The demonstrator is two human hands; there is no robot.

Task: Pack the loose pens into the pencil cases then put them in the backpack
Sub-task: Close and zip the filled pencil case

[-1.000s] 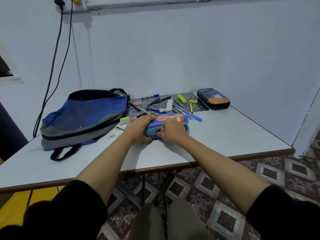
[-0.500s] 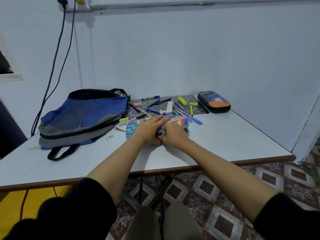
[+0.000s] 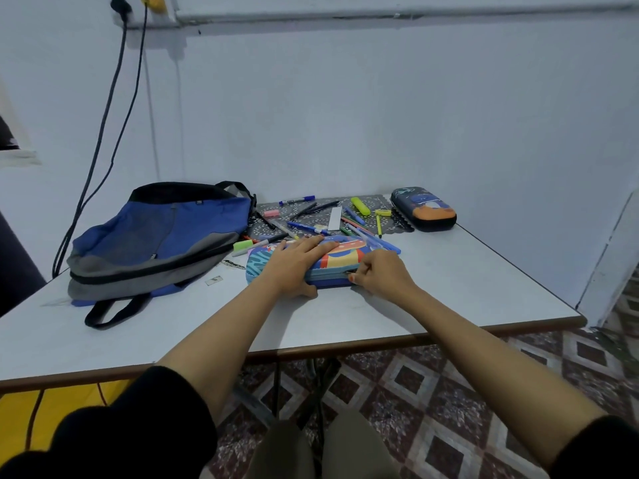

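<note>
A colourful blue pencil case (image 3: 340, 261) lies closed in the middle of the white table (image 3: 449, 292). My left hand (image 3: 294, 266) lies flat across its lid with straight fingers, thumb at the front edge. My right hand (image 3: 382, 274) pinches the zip pull on the case's front side. Behind the case, several loose pens and highlighters (image 3: 323, 219) are scattered over a patterned mat. A second dark pencil case (image 3: 423, 209) with an orange patch sits closed at the back right. The blue and grey backpack (image 3: 155, 240) lies flat at the left.
A white wall stands right behind the table. Two black cables (image 3: 103, 133) hang down the wall at the left. The table's front edge runs above a patterned tile floor (image 3: 449, 392), and a small scrap of paper (image 3: 213, 280) lies near the backpack.
My right hand has moved right along the front of the colourful case with the zip pull. My left hand has slid further over the lid. The view has shifted a little.
</note>
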